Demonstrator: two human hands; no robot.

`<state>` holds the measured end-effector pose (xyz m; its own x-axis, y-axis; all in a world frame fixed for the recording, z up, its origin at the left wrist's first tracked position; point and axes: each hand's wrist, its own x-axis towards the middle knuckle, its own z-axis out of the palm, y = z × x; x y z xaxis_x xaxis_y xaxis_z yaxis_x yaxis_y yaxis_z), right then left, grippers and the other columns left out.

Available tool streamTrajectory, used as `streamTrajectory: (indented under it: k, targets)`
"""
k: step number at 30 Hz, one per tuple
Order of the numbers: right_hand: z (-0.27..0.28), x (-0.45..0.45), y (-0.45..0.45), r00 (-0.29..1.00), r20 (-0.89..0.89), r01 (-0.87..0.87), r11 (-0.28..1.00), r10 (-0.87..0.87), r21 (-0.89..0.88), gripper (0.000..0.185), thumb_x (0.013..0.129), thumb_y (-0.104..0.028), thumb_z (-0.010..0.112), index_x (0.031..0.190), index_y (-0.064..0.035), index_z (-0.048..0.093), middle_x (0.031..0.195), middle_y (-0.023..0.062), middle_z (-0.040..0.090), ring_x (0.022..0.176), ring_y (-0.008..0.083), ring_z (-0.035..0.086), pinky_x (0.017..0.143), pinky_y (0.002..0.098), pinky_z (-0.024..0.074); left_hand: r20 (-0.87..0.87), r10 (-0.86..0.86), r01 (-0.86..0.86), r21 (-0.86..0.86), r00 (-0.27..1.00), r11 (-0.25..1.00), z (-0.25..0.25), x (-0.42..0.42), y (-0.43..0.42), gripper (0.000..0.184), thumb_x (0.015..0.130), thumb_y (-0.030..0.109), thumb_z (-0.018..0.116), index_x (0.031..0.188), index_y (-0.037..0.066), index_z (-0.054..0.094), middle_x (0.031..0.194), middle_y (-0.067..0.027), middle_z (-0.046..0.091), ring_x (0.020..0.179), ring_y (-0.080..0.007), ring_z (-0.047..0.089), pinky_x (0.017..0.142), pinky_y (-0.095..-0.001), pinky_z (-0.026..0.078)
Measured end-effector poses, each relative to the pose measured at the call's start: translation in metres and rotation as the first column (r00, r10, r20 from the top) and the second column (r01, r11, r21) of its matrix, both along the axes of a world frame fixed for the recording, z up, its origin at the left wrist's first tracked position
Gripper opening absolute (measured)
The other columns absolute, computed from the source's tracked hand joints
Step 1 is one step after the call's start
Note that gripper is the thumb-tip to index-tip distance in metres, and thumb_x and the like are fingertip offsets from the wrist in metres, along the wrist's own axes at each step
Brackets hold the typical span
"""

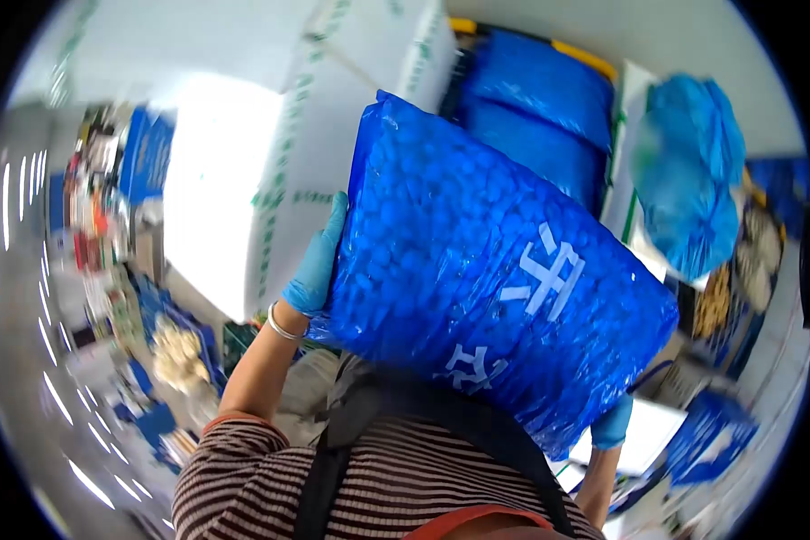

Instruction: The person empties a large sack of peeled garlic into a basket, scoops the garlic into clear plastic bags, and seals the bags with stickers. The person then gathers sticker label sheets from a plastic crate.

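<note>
A large blue plastic bag [441, 243], packed with small lumpy pieces and marked with white characters, is held up tilted in front of my chest. My left hand [313, 267], in a light blue glove, presses against the bag's left edge; some of its fingers are hidden behind the plastic. At the lower right corner my right hand [612, 425], gloved too, grips the bag, and its fingertips are mostly hidden under it. The bag lies between both hands.
Big white boxes [351, 81] with green print stand at the upper left. Behind the held bag, more blue bags [540, 99] sit in a black and yellow crate [585, 59]. A crumpled light blue bag [693, 180] lies at the right. Stocked goods [175, 351] fill the left side.
</note>
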<state>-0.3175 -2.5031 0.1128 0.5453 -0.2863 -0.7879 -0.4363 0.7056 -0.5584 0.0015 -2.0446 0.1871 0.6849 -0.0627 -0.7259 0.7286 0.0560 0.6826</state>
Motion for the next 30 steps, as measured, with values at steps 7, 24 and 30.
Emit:
streamTrajectory:
  k: [7,24,30]
  targets:
    - [0.001,0.045,-0.054,0.928,0.221,-0.291,0.954,0.299,-0.069,0.048,0.093,-0.035,0.053,0.135,-0.0117,0.045,0.129,0.0057,0.055,0.114,0.0255,0.052,0.098,0.042,0.0406,0.116,0.375,-0.354,-0.166,0.92,0.92,0.049,-0.136,-0.002,0.069,0.096,0.056,0.036,0.136,0.0,0.043,0.125,-0.013,0.057,0.108,-0.0176,0.059,0.095,-0.0288,0.046]
    - [0.197,0.17,0.052,0.517,0.405,-0.678,0.65,0.754,-0.343,0.056,0.086,-0.015,0.061,0.136,-0.0061,0.039,0.128,0.0091,0.052,0.108,0.0244,0.056,0.091,0.038,0.0463,0.253,0.941,-0.678,-0.653,0.224,0.337,0.091,-0.408,0.053,0.05,0.099,0.04,0.039,0.137,0.007,0.041,0.133,-0.0102,0.051,0.116,-0.0233,0.052,0.101,-0.0378,0.041]
    - [0.213,0.18,0.227,0.182,0.365,-0.821,0.345,0.913,-0.455,0.059,0.083,-0.011,0.062,0.138,-0.0081,0.038,0.131,0.0085,0.052,0.115,0.0234,0.054,0.094,0.0388,0.0467,0.443,0.895,-0.806,-0.548,-0.051,0.225,0.059,-0.513,0.124,0.048,0.1,0.036,0.036,0.139,0.008,0.039,0.136,-0.0093,0.047,0.119,-0.0255,0.048,0.101,-0.04,0.04]
